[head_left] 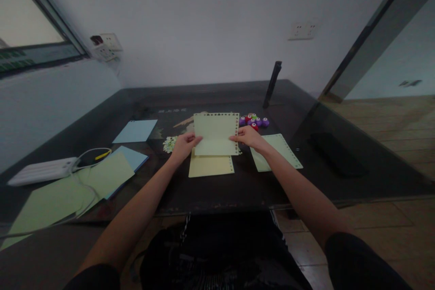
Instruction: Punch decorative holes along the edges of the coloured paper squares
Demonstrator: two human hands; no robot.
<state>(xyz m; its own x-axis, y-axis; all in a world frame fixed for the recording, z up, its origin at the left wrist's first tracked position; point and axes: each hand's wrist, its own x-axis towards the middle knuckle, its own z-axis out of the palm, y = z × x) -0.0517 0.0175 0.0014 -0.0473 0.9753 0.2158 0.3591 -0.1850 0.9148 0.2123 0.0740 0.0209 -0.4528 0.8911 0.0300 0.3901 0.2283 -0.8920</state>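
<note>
A pale green sheet of paper with a row of punched holes along its top and right edges is held up in front of me. My left hand pinches its left edge, thumb on the near face. At the right edge, my right hand grips it the same way. Below and partly behind it lies a yellowish sheet with holes on its right side. Another pale green punched sheet rests on the table under my right forearm. Small white-green flowers show beside my left hand.
Several purple, red and green eyeball-like toys sit behind my right hand, near an upright black stick. Leftward lie a blue sheet, green paper, a white power strip and cables. A dark flat object lies right.
</note>
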